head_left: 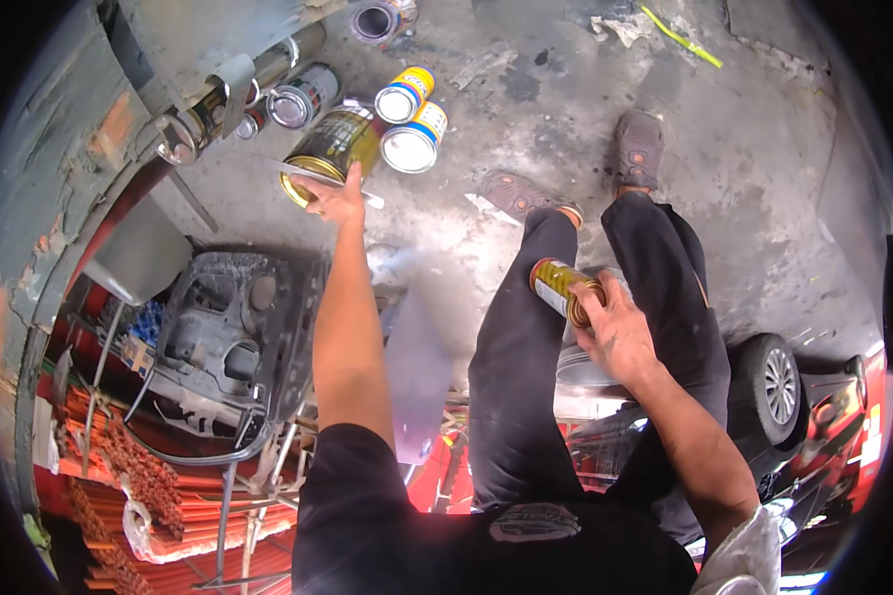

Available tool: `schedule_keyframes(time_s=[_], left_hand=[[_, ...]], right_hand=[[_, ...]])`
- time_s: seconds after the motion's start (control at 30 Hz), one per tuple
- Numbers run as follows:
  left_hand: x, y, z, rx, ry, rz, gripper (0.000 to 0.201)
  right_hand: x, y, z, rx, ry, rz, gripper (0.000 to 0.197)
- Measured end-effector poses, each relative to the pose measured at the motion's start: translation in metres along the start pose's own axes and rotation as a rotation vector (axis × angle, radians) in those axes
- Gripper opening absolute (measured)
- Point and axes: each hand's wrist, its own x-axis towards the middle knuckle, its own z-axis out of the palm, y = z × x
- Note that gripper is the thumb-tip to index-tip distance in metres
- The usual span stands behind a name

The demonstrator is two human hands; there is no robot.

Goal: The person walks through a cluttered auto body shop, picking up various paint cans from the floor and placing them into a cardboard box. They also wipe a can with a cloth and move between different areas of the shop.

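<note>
Grubby concrete floor (pixel 556 74) fills most of the view, all stains and scuffs. Far left you've got a beat-up slab with peeling grey paint (pixel 60 129), then bundles of orange-red rods (pixel 218 526) and a dusty black moulded panel (pixel 223 337) off the floor's near left side. Next come the cans, grouped toward the floor's left edge: a grey can (pixel 306 94) with a silver rim, then a big dark can (pixel 345 137) with a gold rim. Left hand (pixel 337 201) is right at that gold end, fingers bent, with a thin pale strip (pixel 373 200) poking out beside it; honestly can't tell if it's gripping the strip, the can or both. Just right of that are two yellow, white and blue cans (pixel 419 117), side by side. Moving right, a small gold-and-red can (pixel 558 282) is up in front of the person's legs, clasped around its near end by the right hand (pixel 615 332). Yellow-green strip (pixel 683 38) lies by the floor's far edge, and a car wheel (pixel 770 387) sits at its right edge.
</note>
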Motion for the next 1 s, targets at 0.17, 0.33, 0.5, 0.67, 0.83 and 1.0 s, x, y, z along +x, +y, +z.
schedule_keyframes(time_s=[0.17, 0.33, 0.5, 0.67, 0.83, 1.0], left_hand=[[0.021, -0.122, -0.048, -0.167, -0.056, 0.602, 0.126], [0.009, -0.082, -0.055, 0.082, -0.097, 0.548, 0.124], [-0.005, -0.100, -0.049, 0.037, -0.064, 0.456, 0.126], [-0.013, -0.096, -0.038, -0.028, -0.047, 0.420, 0.125], [-0.010, -0.100, -0.033, 0.035, -0.022, 0.391, 0.128], [-0.017, -0.101, -0.018, 0.049, 0.019, 0.388, 0.131]], right_hand=[[0.011, -0.009, -0.003, 0.034, -0.050, -0.028, 0.073], [0.021, -0.019, 0.005, 0.065, -0.039, -0.055, 0.074], [0.023, -0.017, 0.012, 0.012, -0.046, -0.075, 0.072], [0.024, -0.019, 0.010, 0.007, -0.058, -0.054, 0.071], [0.023, -0.014, 0.007, 0.003, -0.057, -0.036, 0.071], [0.020, -0.008, 0.005, 0.018, -0.011, -0.046, 0.072]])
